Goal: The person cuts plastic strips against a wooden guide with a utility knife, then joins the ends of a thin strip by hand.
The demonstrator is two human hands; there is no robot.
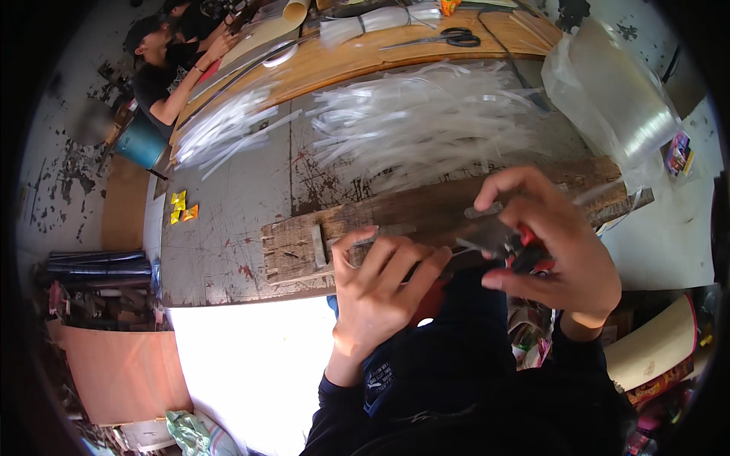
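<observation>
My right hand [555, 258] holds pliers [528, 247] with red and black handles, blurred by motion; whether their jaws are for cutting cannot be made out. They point left, toward my left hand [384, 292]. My left hand is over the near edge of a worn wooden board [293, 266], its back toward me. Its fingers are bent and the thumb is hidden under them, so what they pinch does not show clearly. A small metal bar [318, 245] lies across the board left of that hand. Another small metal piece [484, 210] shows beside my right fingers.
Beyond the board lie a large heap of clear plastic strips [418, 118] and a smaller pile [228, 125]. Scissors [445, 38] rest on a raised wooden plank. A clear plastic roll [623, 91] stands at right. Yellow wrapped packets [179, 201] lie at left. A co-worker [163, 83] sits far left.
</observation>
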